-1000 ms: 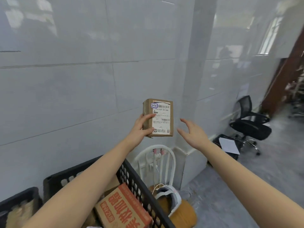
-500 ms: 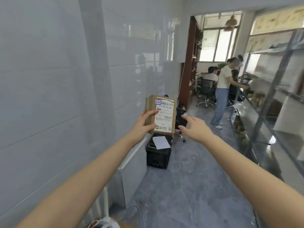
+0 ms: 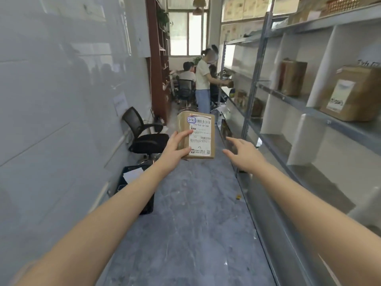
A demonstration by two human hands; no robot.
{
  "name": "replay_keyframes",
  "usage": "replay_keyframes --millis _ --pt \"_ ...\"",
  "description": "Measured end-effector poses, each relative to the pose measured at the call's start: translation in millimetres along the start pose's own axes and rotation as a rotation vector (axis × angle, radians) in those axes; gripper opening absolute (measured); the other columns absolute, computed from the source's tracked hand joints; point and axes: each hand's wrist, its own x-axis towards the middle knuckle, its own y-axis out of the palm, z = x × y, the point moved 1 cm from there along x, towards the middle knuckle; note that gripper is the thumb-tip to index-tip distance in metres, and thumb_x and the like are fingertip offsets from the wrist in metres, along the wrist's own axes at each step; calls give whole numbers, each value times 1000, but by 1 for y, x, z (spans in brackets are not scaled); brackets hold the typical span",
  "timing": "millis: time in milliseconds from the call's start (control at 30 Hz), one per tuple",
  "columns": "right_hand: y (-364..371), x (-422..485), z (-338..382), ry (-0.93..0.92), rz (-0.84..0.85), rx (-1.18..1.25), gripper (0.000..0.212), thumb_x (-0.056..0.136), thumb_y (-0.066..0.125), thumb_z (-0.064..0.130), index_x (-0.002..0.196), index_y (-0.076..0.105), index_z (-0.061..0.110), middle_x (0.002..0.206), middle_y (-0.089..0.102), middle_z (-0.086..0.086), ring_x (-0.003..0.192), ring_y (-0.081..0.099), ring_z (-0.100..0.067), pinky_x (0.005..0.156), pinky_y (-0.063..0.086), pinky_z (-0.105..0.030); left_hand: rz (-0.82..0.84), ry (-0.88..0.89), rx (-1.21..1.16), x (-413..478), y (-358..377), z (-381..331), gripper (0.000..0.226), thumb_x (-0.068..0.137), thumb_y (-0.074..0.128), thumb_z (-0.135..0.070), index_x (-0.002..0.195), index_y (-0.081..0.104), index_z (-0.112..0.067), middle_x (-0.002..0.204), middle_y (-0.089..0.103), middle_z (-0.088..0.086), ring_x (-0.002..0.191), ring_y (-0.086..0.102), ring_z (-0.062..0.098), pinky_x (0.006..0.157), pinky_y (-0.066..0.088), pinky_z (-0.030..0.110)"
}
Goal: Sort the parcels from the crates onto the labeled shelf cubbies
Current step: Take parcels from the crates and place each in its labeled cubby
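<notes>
My left hand (image 3: 174, 148) grips a small brown cardboard parcel (image 3: 201, 135) upright at chest height; its white shipping label faces me, with a handwritten "2-2" mark at the top left. My right hand (image 3: 244, 152) hovers to the right of the parcel, fingers spread, touching nothing. The metal shelf with white cubby dividers (image 3: 317, 129) runs along the right side; a brown parcel (image 3: 291, 77) and a larger box (image 3: 352, 93) stand in its cubbies.
A tiled wall is on the left. A black office chair (image 3: 144, 135) and a black crate (image 3: 136, 188) with paper stand against it. A person in a white shirt (image 3: 203, 83) stands down the aisle, another sits behind. Grey floor stretches ahead.
The view has swung right from the wall and crates to face down the aisle, bringing the shelf into sight. My left hand keeps the parcel; my right hand stays beside it.
</notes>
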Motion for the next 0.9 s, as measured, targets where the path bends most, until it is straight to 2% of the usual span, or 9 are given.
replay_keyframes --millis 67,167,267,333,467,533,700,800,900 --pt "4 17 -22 59 -4 -7 62 95 46 54 151 33 31 152 41 -3 138 38 -26 112 35 -41 57 15 2 35 16 15 53 84 61 -29 125 52 -60 156 28 6 146 23 21 118 27 51" --pt "3 45 -46 164 -29 -12 61 96 46 53 151 32 31 153 40 -3 139 37 -26 113 34 -41 174 20 -61 94 33 32 56 90 60 -17 122 52 -62 157 23 -2 149 15 16 118 27 51" --pt "2 76 -63 261 -63 -32 60 96 45 53 151 31 33 155 37 -2 141 33 -26 115 29 -43 288 62 -73 160 41 50 55 81 62 -36 129 49 -61 160 19 -6 152 10 21 115 28 59" --pt "3 97 -72 324 -93 -42 60 96 44 55 150 31 34 154 38 -2 141 34 -26 116 28 -45 347 82 -86 203 48 60 54 84 63 -32 128 49 -62 161 18 -5 152 7 19 117 25 58" --pt "5 138 -82 440 -140 -95 60 96 42 57 150 31 32 153 39 -2 141 34 -26 115 28 -50 467 162 -106 272 59 80 53 82 62 -38 129 49 -60 157 27 -9 151 12 22 117 25 59" --pt "8 157 -87 486 -177 -116 61 96 42 57 150 32 31 153 41 -2 140 35 -26 116 28 -48 506 163 -116 300 64 91 53 85 61 -32 126 48 -64 158 24 -12 152 6 18 120 18 56" --pt "13 201 -108 592 -219 -128 58 98 44 50 151 32 30 152 41 -1 139 35 -26 111 31 -39 538 184 -148 366 81 125 56 77 60 -43 129 48 -59 157 28 5 150 14 23 119 21 56" --pt "14 235 -132 652 -229 -126 56 97 43 50 150 32 32 150 44 -4 136 39 -29 110 35 -41 591 181 -164 406 91 137 54 82 59 -34 123 48 -66 159 25 2 150 12 19 121 15 52" --pt "17 275 -159 685 -251 -98 56 96 44 50 149 32 35 150 44 -3 136 40 -29 110 38 -44 637 197 -194 454 107 156 54 81 60 -33 123 48 -65 158 28 -1 149 15 18 121 17 53"
